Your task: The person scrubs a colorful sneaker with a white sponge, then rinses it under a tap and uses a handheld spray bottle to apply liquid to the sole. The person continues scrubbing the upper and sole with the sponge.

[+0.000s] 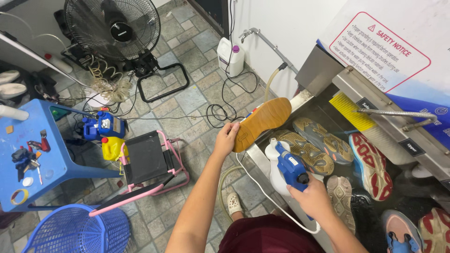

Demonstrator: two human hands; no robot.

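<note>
Gripping a shoe (pixel 262 122) by its heel end, the left hand (pixel 227 139) holds it sole-up over the near edge of a metal wash basin (pixel 328 108). The right hand (pixel 313 197) is closed around a blue and white spray gun (pixel 287 167), its nozzle end just beside the shoe's tan sole. A white hose (pixel 262 192) loops from the gun down past the basin's near edge.

Judging by this, the sole is being sprayed; the next move would call for a steady aim at the tan tread while the shoe is kept tilted over the basin.

Inside the basin lie several more shoes (pixel 323 145), soles up, beside a yellow brush roller (pixel 349 112). Away from the basin, on the tiled floor, stand a pink folding stool (pixel 147 161) and a fan (pixel 112 23).

No spray can be made out. The shoe's upper is hidden behind its sole, and the basin's far end is cut off.
</note>
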